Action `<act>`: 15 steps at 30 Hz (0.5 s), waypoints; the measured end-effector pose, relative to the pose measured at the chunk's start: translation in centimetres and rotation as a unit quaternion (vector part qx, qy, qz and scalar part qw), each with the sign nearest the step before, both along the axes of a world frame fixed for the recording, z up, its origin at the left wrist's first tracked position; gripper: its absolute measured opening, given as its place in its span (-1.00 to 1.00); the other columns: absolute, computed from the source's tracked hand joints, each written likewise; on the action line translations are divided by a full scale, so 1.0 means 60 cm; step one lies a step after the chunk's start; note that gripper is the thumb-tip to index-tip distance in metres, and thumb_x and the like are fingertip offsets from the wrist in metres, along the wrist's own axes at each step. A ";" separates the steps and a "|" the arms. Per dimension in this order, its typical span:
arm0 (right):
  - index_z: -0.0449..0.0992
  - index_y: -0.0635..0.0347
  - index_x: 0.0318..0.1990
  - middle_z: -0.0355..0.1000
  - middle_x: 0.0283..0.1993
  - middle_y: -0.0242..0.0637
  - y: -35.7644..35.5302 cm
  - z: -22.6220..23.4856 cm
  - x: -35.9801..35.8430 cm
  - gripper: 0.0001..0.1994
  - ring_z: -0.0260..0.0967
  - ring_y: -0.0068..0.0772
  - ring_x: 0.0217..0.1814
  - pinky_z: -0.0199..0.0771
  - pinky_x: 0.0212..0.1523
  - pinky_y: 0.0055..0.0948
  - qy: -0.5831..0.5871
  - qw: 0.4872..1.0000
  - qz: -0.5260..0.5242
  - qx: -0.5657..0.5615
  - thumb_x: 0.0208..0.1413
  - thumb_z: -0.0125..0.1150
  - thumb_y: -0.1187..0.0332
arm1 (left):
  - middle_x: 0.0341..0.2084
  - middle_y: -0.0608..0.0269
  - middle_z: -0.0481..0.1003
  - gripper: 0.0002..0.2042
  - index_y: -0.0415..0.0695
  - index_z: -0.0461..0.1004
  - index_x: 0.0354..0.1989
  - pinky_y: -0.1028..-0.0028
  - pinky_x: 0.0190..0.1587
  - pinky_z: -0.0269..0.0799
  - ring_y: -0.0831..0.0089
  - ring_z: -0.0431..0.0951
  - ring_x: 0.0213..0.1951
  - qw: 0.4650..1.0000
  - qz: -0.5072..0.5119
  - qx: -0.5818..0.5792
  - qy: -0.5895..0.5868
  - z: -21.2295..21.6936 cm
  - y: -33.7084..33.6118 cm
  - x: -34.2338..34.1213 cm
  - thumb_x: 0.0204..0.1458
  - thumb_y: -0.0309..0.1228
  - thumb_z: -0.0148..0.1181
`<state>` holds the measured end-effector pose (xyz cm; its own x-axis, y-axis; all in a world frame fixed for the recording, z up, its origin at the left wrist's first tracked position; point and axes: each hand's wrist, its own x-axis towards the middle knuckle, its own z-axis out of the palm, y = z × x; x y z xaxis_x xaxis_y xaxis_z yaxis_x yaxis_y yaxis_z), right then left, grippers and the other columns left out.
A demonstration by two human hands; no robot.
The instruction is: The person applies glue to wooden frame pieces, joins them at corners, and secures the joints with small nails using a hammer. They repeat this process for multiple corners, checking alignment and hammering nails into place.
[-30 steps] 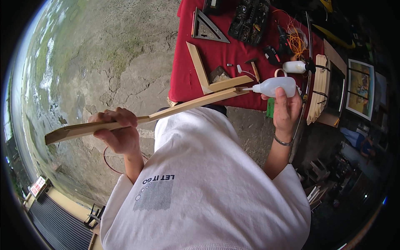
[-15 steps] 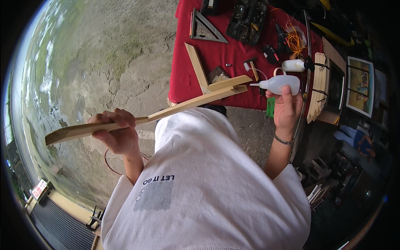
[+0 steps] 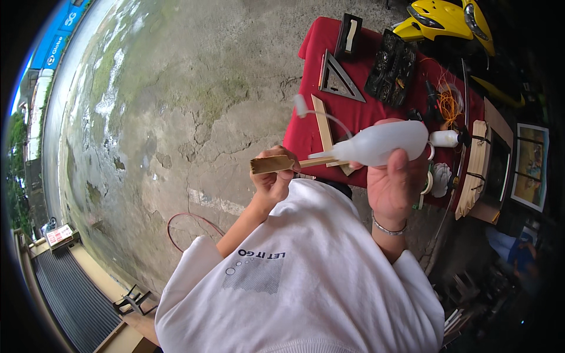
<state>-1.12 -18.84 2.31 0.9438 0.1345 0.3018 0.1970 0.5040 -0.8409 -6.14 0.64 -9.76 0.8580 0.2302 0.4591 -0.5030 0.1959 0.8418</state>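
Note:
My left hand (image 3: 273,183) is closed around a pale wooden strip (image 3: 269,164), whose rough, sawn end faces left. The strip runs away to the right, where the bottle partly hides it. In my right hand (image 3: 393,187) is a translucent white squeeze bottle (image 3: 391,142), tipped on its side with its thin nozzle pointing left. The nozzle tip lies over or close to the strip; whether they touch, I cannot tell. A small white cap (image 3: 301,106) hangs out from the bottle's neck on a thin tether. Beyond, another wooden piece (image 3: 322,122) lies on the red cloth.
A red-covered table (image 3: 321,44) stands ahead to the right. On it are a triangular square (image 3: 340,79), a black tool case (image 3: 390,67), orange cord (image 3: 448,106) and a second white bottle (image 3: 444,139). A yellow motorcycle (image 3: 444,20) stands behind. Bundled wooden strips (image 3: 472,170) stand at right.
My left hand has moved right, bringing the strip toward the bottle and turning its end toward me. The bottle has come up closer, its nozzle now by the strip. The view has shifted left.

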 end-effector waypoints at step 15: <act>0.43 0.39 -0.03 0.51 -0.19 -0.34 0.054 0.024 0.002 -0.67 0.44 -0.64 -0.17 0.45 -0.14 -0.56 0.009 1.000 0.003 -0.002 0.23 0.34 0.33 | -0.47 0.12 0.56 -0.80 -0.31 0.52 -0.33 0.41 -0.39 0.47 0.34 0.58 -0.48 0.997 0.031 0.072 -0.016 -0.012 -0.006 0.004 0.16 -0.40 0.31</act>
<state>-1.01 -15.58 3.74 0.9484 0.1416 0.2835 0.1779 0.5026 -0.8460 -5.91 0.28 -10.51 0.8289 0.2123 0.5174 -0.5369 0.0428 0.8426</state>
